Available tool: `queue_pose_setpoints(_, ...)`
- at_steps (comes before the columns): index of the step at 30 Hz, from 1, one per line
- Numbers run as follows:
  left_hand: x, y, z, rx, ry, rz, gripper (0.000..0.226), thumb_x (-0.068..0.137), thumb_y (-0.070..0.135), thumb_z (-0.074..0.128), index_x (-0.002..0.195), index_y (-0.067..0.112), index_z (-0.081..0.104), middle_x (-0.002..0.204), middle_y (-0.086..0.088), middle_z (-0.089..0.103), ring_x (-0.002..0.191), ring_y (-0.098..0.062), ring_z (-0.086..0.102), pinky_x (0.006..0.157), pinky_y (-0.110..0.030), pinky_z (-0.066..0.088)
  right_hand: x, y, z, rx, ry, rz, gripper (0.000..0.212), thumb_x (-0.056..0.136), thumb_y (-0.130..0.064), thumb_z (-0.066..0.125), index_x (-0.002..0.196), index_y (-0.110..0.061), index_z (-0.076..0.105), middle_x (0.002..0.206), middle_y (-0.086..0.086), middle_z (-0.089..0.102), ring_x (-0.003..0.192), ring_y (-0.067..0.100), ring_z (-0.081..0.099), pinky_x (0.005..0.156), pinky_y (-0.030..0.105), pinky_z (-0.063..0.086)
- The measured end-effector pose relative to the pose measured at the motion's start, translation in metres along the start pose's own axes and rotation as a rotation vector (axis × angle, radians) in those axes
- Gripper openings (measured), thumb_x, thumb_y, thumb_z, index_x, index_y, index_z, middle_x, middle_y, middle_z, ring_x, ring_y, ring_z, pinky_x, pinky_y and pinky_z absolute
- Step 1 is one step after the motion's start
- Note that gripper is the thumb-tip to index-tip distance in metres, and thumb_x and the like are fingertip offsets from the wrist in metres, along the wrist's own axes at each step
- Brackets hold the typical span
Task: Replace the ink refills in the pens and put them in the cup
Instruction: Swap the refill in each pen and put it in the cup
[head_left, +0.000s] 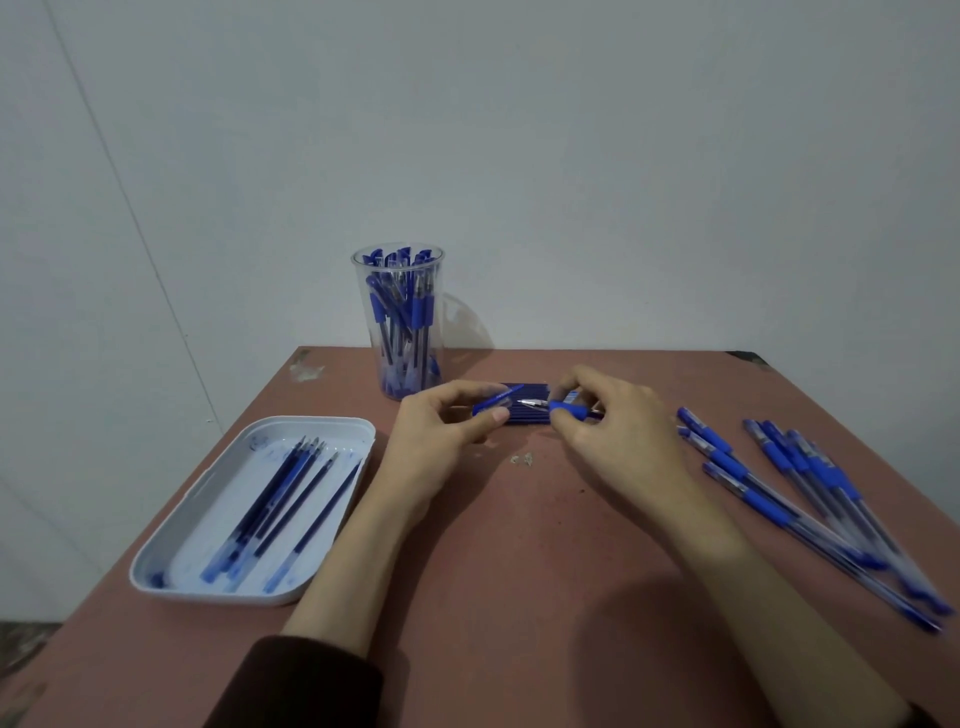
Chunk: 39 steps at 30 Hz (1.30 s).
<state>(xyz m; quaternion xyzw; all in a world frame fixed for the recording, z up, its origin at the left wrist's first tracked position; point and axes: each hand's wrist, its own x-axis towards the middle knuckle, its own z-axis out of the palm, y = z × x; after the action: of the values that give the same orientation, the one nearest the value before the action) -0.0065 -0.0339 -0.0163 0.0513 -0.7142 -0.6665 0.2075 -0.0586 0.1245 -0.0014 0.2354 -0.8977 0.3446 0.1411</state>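
My left hand (441, 431) pinches a blue pen cap (496, 402) between thumb and fingers. My right hand (613, 421) grips a pen (563, 408) by its blue rubber grip, its metal tip pointing left toward the cap, a small gap between them. Both hover over a dark blue pack of refills (527, 418) lying on the table. A clear plastic cup (399, 322) behind my left hand holds several blue pens. A white tray (358, 431) at the left holds several loose refills (280, 504).
Several blue pens (810, 499) lie fanned out on the reddish table (519, 545) at the right. Small scraps (522, 460) lie in front of my hands. A grey wall stands right behind the table's far edge.
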Motion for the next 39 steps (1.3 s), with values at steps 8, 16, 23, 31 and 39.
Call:
queue_pose_setpoints(8, -0.002, 0.0, 0.004, 0.095, -0.134, 0.029, 0.027, 0.078, -0.004, 0.071, 0.089, 0.02, 0.071, 0.082, 0.001, 0.068, 0.061, 0.0, 0.057, 0.062, -0.013, 0.047, -0.004, -0.002, 0.003, -0.005, -0.089, -0.077, 0.017, 0.081, -0.02, 0.06, 0.092, -0.033, 0.063, 0.073, -0.01, 0.062, 0.071, 0.008, 0.054, 0.062, 0.027, 0.039)
queue_pose_setpoints(16, -0.006, 0.005, 0.006, -0.057, -0.187, 0.09, 0.034, 0.073, -0.013, 0.07, 0.096, 0.013, 0.068, 0.08, 0.004, 0.073, 0.079, -0.007, 0.069, 0.069, -0.018, 0.054, -0.005, -0.005, 0.01, 0.12, -0.096, 0.02, 0.054, 0.075, -0.077, 0.042, 0.095, -0.034, 0.069, 0.081, -0.011, 0.068, 0.082, 0.009, 0.06, 0.076, 0.029, 0.046)
queue_pose_setpoints(23, -0.006, 0.003, 0.008, -0.068, -0.203, 0.117, 0.039, 0.071, -0.016, 0.069, 0.098, 0.013, 0.068, 0.083, 0.0, 0.072, 0.081, -0.01, 0.067, 0.073, -0.021, 0.055, -0.005, -0.002, 0.013, 0.158, -0.047, 0.05, 0.056, 0.064, -0.08, 0.05, 0.098, -0.037, 0.064, 0.084, -0.014, 0.068, 0.091, 0.012, 0.061, 0.078, 0.035, 0.051)
queue_pose_setpoints(31, -0.003, 0.001, 0.006, -0.113, -0.137, 0.045, 0.047, 0.07, -0.018, 0.07, 0.099, 0.018, 0.066, 0.087, 0.003, 0.069, 0.069, -0.006, 0.065, 0.059, -0.023, 0.056, -0.006, -0.003, 0.008, 0.223, 0.041, 0.045, 0.047, 0.07, -0.069, 0.062, 0.105, -0.041, 0.047, 0.078, -0.014, 0.065, 0.096, 0.019, 0.059, 0.069, 0.03, 0.046)
queue_pose_setpoints(39, -0.004, 0.002, 0.006, -0.133, -0.092, 0.024, 0.048, 0.071, -0.021, 0.066, 0.101, 0.017, 0.065, 0.082, 0.005, 0.068, 0.063, -0.001, 0.063, 0.056, -0.018, 0.052, -0.008, -0.005, 0.01, 0.218, 0.07, -0.006, 0.044, 0.07, -0.073, 0.056, 0.097, -0.043, 0.039, 0.071, -0.01, 0.065, 0.081, 0.017, 0.062, 0.061, 0.033, 0.051)
